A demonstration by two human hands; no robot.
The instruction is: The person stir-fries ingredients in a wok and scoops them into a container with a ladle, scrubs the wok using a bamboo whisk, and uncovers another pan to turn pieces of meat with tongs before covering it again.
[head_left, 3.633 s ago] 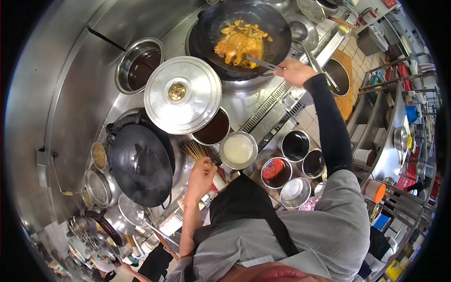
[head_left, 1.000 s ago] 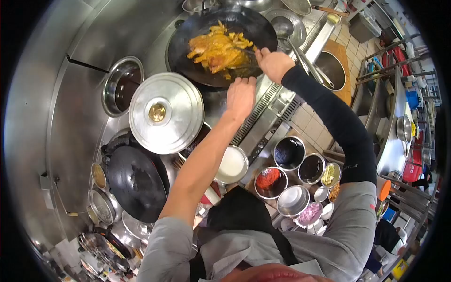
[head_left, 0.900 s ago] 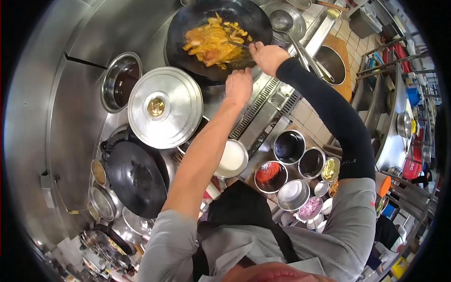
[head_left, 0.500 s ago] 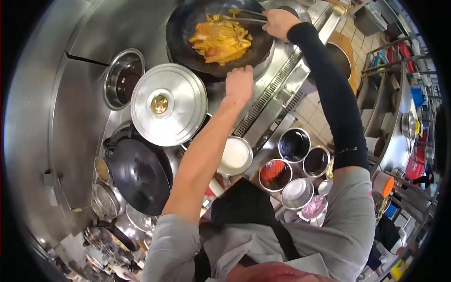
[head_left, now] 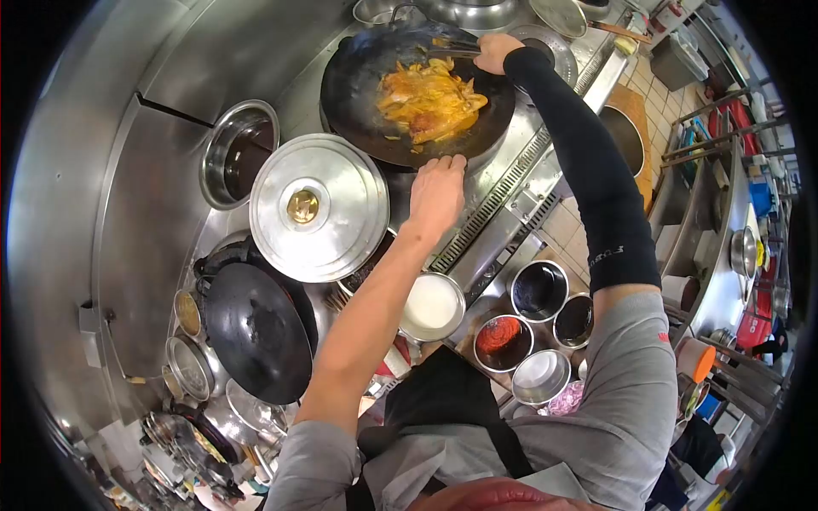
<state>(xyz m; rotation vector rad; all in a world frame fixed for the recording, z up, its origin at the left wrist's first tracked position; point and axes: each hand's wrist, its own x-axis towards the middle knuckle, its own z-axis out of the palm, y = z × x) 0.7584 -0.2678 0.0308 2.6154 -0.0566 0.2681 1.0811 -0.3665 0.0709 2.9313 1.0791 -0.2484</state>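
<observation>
A black wok (head_left: 358, 102) sits on the burner at the top, holding orange-yellow fried food (head_left: 430, 100). My left hand (head_left: 436, 189) grips the wok's near rim or handle. My right hand (head_left: 494, 51), in a black sleeve, is closed on a metal utensil (head_left: 452, 49) whose tip lies at the far edge of the wok. A round steel lid (head_left: 317, 207) with a brass knob lies just left of my left hand.
A second black wok (head_left: 256, 332) rests at the lower left. A steel pot (head_left: 239, 153) of dark liquid stands left of the lid. Bowls of white liquid (head_left: 432, 307), red paste (head_left: 501, 338) and dark sauces (head_left: 538, 289) line the counter below. Shelving runs along the right.
My left hand left the bamboo brush near the bowls and reached up to the wok's rim. My right hand moved the utensil from the wok's near side to its far edge.
</observation>
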